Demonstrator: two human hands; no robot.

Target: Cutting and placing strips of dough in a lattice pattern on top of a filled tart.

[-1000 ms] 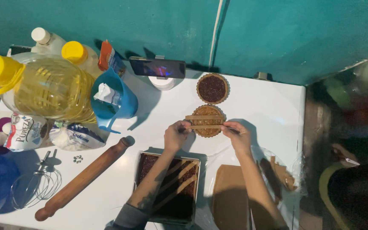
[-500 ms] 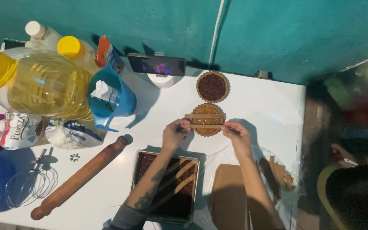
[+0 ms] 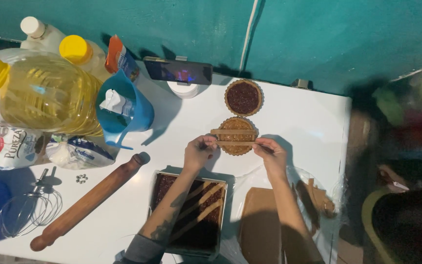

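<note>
Stretching a thin tan strip of dough (image 3: 233, 141) across the small round fluted tart with the brown filling (image 3: 236, 136), both hands work at opposite rims. The left hand (image 3: 199, 151) pinches the strip's left end between thumb and fingertips; the right hand (image 3: 270, 152) pinches the right end the same way. One strip already lies flat across the tart's upper half, and this second one sits just below it, roughly parallel.

To do this well, I judge the strip should go down level and lightly taut — sagging would let it sink into the filling, pulling too hard could snap soft dough. Keeping it parallel to the first strip, with an even gap, matters for a tidy lattice. Each end wants pressing onto the fluted edge, not short of it.

Just beyond, nearer the teal wall, a second round fluted tart with dark filling (image 3: 243, 97) stands uncovered. Nearer the person, a square metal baking tin of dark filling (image 3: 190, 215) already carries diagonal strips, partly hidden by the left forearm. A rolled sheet of tan dough on clear plastic wrap (image 3: 260, 220) lies beside it under the right forearm, and a long wooden rolling pin (image 3: 90, 200) rests well to the left on the white table (image 3: 308, 127).
</note>
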